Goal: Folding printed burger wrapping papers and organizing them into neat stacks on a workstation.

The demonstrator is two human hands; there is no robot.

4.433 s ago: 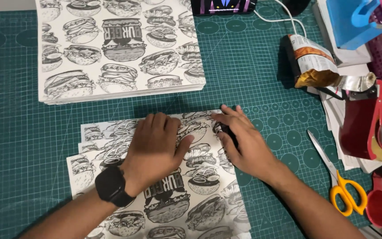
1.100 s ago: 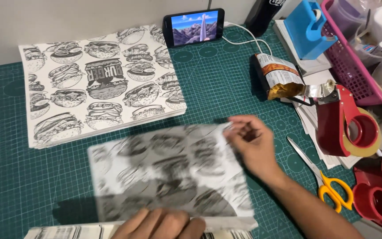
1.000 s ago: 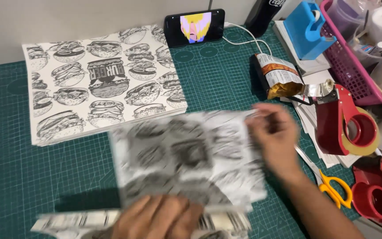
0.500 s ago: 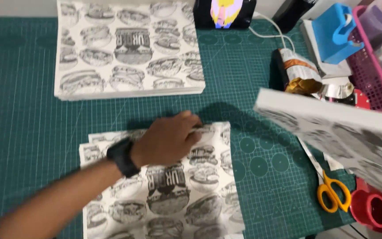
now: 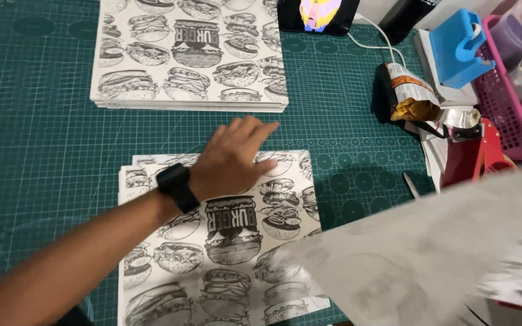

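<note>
Left hand (image 5: 232, 158) lies flat, fingers spread, on the near paper stack (image 5: 225, 241); right hand hidden behind a blurred sheet (image 5: 430, 253).

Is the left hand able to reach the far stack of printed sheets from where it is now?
Probably yes. The left hand lies flat on the near sheets, and only bare green mat separates it from the far stack; nothing blocks the way.

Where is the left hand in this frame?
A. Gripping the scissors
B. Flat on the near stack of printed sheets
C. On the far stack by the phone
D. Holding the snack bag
B: the left hand lies palm down on the top edge of the near stack, while the far stack and the snack bag go untouched.
</note>
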